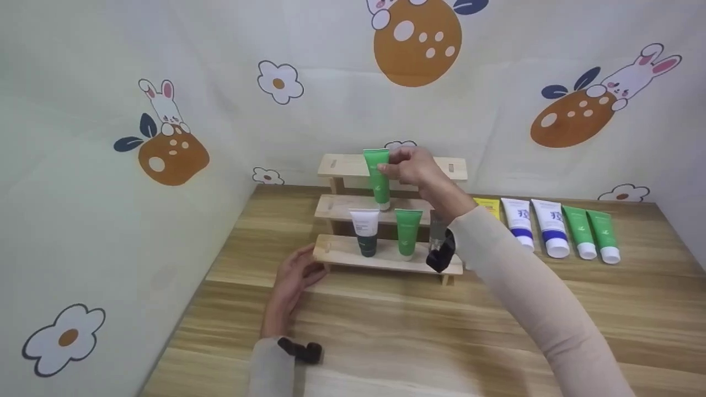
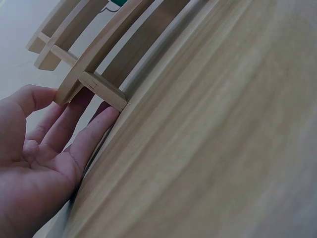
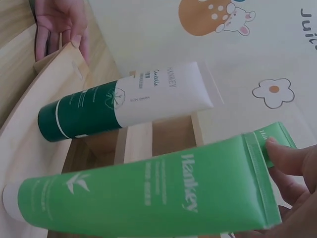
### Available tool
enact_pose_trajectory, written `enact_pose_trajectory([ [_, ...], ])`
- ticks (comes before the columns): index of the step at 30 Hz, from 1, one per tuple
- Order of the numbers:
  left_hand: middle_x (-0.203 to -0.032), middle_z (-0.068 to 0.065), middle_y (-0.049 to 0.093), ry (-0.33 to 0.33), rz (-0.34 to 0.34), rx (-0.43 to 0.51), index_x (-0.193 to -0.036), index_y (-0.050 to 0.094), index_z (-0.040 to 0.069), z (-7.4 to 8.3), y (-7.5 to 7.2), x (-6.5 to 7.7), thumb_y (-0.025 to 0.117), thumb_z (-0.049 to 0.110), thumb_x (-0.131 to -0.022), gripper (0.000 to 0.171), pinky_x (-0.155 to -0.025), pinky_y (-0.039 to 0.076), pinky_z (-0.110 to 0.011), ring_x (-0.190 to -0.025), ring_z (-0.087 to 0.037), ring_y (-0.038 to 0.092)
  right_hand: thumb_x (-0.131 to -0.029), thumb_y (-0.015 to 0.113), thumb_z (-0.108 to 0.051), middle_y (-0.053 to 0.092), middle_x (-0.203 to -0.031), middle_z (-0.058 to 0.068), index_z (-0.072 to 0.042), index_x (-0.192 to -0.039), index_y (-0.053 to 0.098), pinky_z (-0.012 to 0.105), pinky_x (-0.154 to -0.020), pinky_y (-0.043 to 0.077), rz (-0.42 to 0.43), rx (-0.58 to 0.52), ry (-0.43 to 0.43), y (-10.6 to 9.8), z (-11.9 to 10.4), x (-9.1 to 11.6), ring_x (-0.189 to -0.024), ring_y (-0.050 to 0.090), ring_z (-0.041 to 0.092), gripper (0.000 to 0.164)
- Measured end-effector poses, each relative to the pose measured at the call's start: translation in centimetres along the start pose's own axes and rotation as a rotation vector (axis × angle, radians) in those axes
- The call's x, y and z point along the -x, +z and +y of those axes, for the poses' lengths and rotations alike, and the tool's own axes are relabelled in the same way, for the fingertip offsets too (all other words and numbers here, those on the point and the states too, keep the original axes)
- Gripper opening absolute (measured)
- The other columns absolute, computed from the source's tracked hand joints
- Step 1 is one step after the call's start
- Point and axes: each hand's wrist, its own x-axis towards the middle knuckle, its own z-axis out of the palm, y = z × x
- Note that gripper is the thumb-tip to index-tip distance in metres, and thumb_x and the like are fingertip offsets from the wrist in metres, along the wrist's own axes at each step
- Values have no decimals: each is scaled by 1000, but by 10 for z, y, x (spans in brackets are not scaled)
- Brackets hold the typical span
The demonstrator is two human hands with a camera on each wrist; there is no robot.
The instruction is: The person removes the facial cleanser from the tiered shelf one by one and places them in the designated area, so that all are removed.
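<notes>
Held tube: one green tube (image 1: 380, 190), pinched by the thumb and fingers of the right hand (image 1: 413, 165) near its flat crimped end; it lay just left of that hand and reached down past the fingertips.
Long axis: close to upright, cap downward, crimped end leaning slightly left.
Cap and tier: the cap showed against the middle shelf (image 1: 345, 207), below the right hand; contact with the wood could not be told.
Nearer hand: the right, touching the tube; the left hand (image 1: 295, 275) was well apart from it, lower and closer to the person.
Left hand grip: thumb on the end of the lowest shelf (image 1: 336, 252), fingers curled beneath, so clamped on the three-tier wooden stand (image 1: 342, 165).
Lowest shelf stock: right of the left hand and below the right, one white-and-dark-green tube (image 1: 365, 223) and one second green tube (image 1: 408, 229), both standing on their caps; one grey tube (image 1: 437, 223), partly hidden by the right wrist.
Table row: right of the right hand, flat on the table (image 1: 353, 325), one yellow tube (image 1: 488, 208) partly behind the sleeve (image 1: 529, 292), two white tubes with blue bands (image 1: 549, 220), two further green tubes (image 1: 579, 229); caps, where seen, toward the person.
</notes>
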Motion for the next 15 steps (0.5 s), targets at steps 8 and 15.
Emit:
enact_pose_trajectory([
  [8, -135, -20, 59, -19, 12, -9, -143, 49, 2, 2, 0, 2, 53, 13, -102, 43, -99, 59, -42, -111, -23, 67, -98, 66, -20, 58, -129, 8, -8, -129, 59, 43, -112, 50, 8, -55, -63, -24, 0, 7, -124, 54, 23, 34],
  [15, -139, -23, 56, -21, 7, -17, -145, 48, 3, 2, 1, 1, 51, 14, -103, 44, -101, 58, -43, -114, -24, 66, -98, 65, -23, 60, -126, 8, -10, -127, 61, 45, -113, 48, 21, -1, -128, -44, 9, 13, -120, 55, 24, 32],
])
